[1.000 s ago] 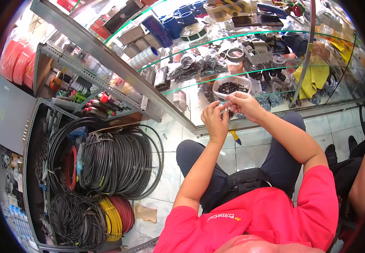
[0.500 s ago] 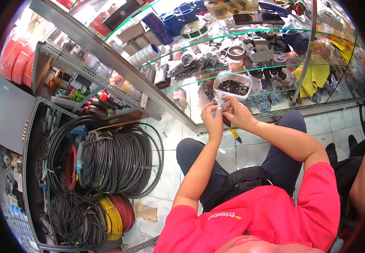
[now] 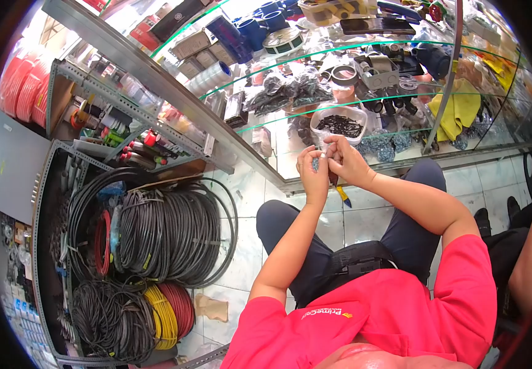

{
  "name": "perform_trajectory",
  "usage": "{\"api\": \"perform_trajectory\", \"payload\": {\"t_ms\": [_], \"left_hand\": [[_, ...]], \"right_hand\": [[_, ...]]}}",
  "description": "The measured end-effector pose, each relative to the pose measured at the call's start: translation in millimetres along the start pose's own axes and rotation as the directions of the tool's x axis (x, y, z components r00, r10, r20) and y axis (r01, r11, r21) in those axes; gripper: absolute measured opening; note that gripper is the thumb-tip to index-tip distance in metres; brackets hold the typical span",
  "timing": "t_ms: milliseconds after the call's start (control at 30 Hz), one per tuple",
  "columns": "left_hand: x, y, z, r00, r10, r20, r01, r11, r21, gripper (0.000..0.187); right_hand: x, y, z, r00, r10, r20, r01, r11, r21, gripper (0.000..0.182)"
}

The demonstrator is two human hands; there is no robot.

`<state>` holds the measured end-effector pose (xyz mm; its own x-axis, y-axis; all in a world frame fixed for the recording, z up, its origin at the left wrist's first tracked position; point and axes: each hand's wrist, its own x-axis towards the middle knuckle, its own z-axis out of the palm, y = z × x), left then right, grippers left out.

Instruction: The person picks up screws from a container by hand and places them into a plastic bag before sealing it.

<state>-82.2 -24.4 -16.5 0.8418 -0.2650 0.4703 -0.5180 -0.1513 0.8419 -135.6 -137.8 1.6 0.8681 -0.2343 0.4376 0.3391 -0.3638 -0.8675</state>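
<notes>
My left hand [image 3: 312, 174] and my right hand [image 3: 351, 166] meet in front of the lower shelf, fingers pinched together. Between the fingertips is a small, crinkled, see-through piece that looks like a clear plastic bag [image 3: 325, 142]; its contents are too small to make out. Just beyond it, a white plastic tub [image 3: 364, 136] holds many small black pieces [image 3: 341, 126]. Below my right hand, a tool with a yellow part and a dark tip [image 3: 343, 195] shows against the floor, partly hidden by the hand.
A glass display case [image 3: 266, 130] with crowded shelves stands ahead. Large coils of black cable [image 3: 170, 234] rest at left, beside a yellow coil [image 3: 161, 317] and a metal rack [image 3: 39, 246]. A torn piece of cardboard [image 3: 212, 307] lies on the tiles. Another person's arm [image 3: 529, 270] is at right.
Both hands have shifted slightly, and the fingers have changed their pinch on the clear plastic. The things around them have stayed in place.
</notes>
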Motion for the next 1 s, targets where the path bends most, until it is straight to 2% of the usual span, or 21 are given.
{"api": "perform_trajectory", "payload": {"t_ms": [167,233,267,333,467,567,633,667,733,767,800,833,867,900,933,1000], "left_hand": [[4.2,11.4,-4.3,0.996,0.081,-0.041,-0.078,0.994,0.074,0.010],[7.7,17.9,-10.2,0.975,0.218,-0.037,-0.202,0.947,0.248,0.010],[8.4,21.6,-12.7,0.976,0.216,-0.038,-0.200,0.948,0.248,0.010],[10.2,28.4,-16.3,0.946,0.324,-0.003,-0.306,0.897,0.320,0.011],[12.1,26.7,-20.7,0.930,0.364,0.048,-0.361,0.886,0.292,0.009],[12.0,22.5,-22.6,0.944,0.309,0.119,-0.328,0.924,0.195,0.009],[11.4,18.6,-23.5,0.966,0.152,0.210,-0.161,0.987,0.027,0.009],[11.1,13.1,-23.1,0.966,0.151,0.209,-0.160,0.987,0.029,0.009],[10.4,2.2,-20.9,0.947,-0.036,0.320,0.100,0.978,-0.185,0.014],[9.5,-1.4,-18.9,0.947,-0.036,0.319,0.100,0.978,-0.185,0.014],[8.1,-5.0,-16.4,0.910,-0.189,0.368,0.315,0.892,-0.323,0.016],[6.9,-8.6,-14.2,0.840,-0.320,0.438,0.510,0.742,-0.435,0.019],[7.2,-3.5,-14.1,0.840,-0.320,0.438,0.510,0.741,-0.436,0.019],[7.2,1.5,-14.2,0.795,-0.414,0.443,0.597,0.663,-0.452,0.020],[7.4,6.5,-14.7,0.739,-0.502,0.449,0.673,0.575,-0.466,0.023],[6.3,8.0,-12.3,0.742,-0.522,0.422,0.671,0.576,-0.467,0.023]], "right_hand": [[6.9,-0.5,-5.4,0.997,0.015,0.073,-0.028,0.983,0.183,0.040],[11.7,0.8,-8.4,0.995,0.033,0.093,-0.053,0.974,0.219,0.039],[14.1,1.0,-10.1,0.993,0.050,0.111,-0.077,0.964,0.254,0.038],[18.5,1.7,-15.2,0.989,0.046,0.138,-0.079,0.965,0.248,0.038],[21.7,-0.8,-23.9,0.979,0.053,0.199,-0.093,0.976,0.197,0.038],[21.9,-0.3,-29.9,0.963,0.081,0.259,-0.127,0.978,0.168,0.038],[21.2,-1.1,-33.1,0.951,0.094,0.294,-0.142,0.979,0.145,0.039],[20.4,-0.5,-34.2,0.947,0.101,0.305,-0.159,0.972,0.170,0.039],[19.7,0.6,-33.4,0.941,0.107,0.320,-0.177,0.965,0.196,0.040],[19.5,0.7,-33.0,0.946,0.108,0.306,-0.163,0.973,0.162,0.037],[18.8,0.7,-33.0,0.951,0.108,0.290,-0.150,0.980,0.127,0.035],[17.5,0.7,-32.7,0.951,0.109,0.290,-0.151,0.980,0.126,0.035],[16.5,-2.8,-31.2,0.968,0.088,0.233,-0.094,0.995,0.016,0.034],[15.5,-5.4,-29.2,0.982,0.059,0.179,-0.043,0.994,-0.096,0.032],[14.5,-3.7,-25.6,0.982,0.060,0.178,-0.043,0.995,-0.095,0.032],[12.9,2.9,-17.9,0.980,-0.163,0.112,0.190,0.933,-0.305,0.025]]}}
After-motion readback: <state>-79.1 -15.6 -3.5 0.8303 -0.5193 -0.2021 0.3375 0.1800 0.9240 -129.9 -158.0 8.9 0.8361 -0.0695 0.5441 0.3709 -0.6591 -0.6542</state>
